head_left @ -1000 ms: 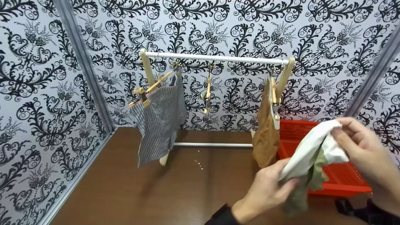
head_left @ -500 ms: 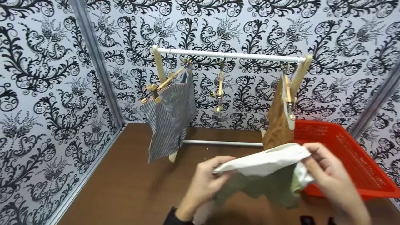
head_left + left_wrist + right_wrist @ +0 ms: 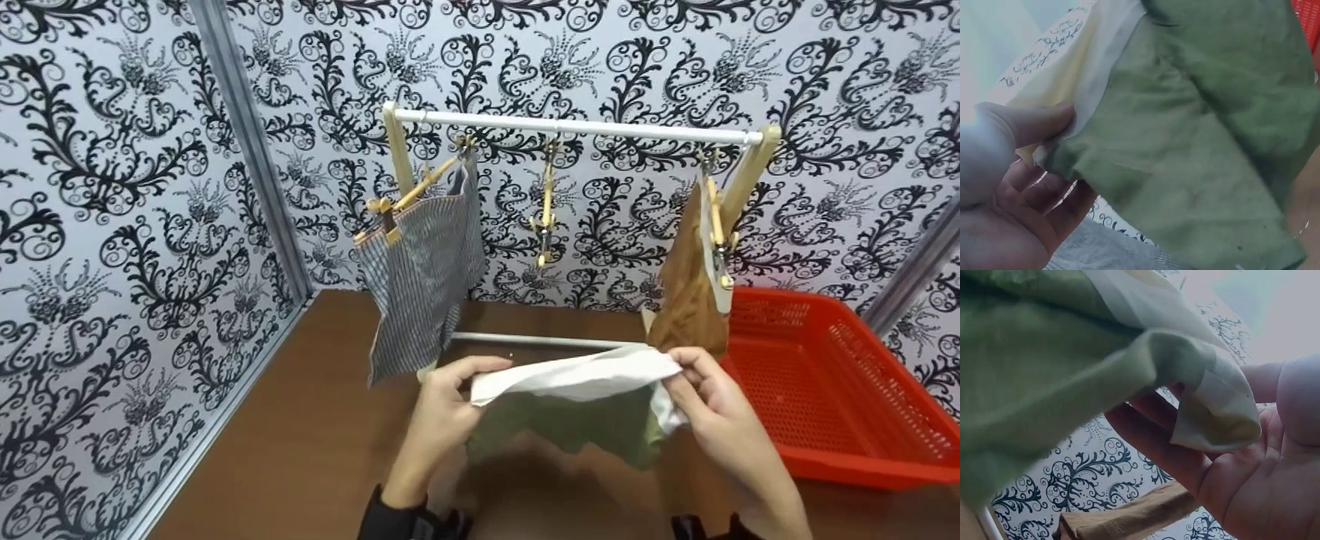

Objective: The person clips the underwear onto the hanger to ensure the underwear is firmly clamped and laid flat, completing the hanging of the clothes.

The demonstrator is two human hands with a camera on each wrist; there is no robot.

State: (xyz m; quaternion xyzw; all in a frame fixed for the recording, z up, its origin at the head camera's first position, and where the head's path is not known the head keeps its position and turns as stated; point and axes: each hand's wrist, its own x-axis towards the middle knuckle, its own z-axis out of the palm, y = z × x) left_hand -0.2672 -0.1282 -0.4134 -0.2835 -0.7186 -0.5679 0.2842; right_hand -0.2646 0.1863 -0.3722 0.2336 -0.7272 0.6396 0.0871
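A small green garment with a white waistband (image 3: 577, 377) is stretched between my two hands above the table, its green part hanging below. My left hand (image 3: 444, 405) pinches the left end of the band; the left wrist view shows the thumb (image 3: 1044, 121) pressed on the white edge. At the other end, my right hand (image 3: 716, 401) pinches the band's right corner. In the right wrist view, a folded-over white flap (image 3: 1216, 413) lies against the fingers, and part of the grip is hidden by cloth.
Behind my hands stands a rack with a white rod (image 3: 585, 127). From it hang a striped grey garment (image 3: 427, 262) on the left, a bare wooden clip hanger (image 3: 546, 202) mid-rod and a brown garment (image 3: 686, 300) on the right. A red basket (image 3: 862, 466) stands at the right.
The garment was bunched at the right near the basket. Both hands have moved left with it, drawn apart, and spread the waistband out sideways. The head view has shifted slightly right.
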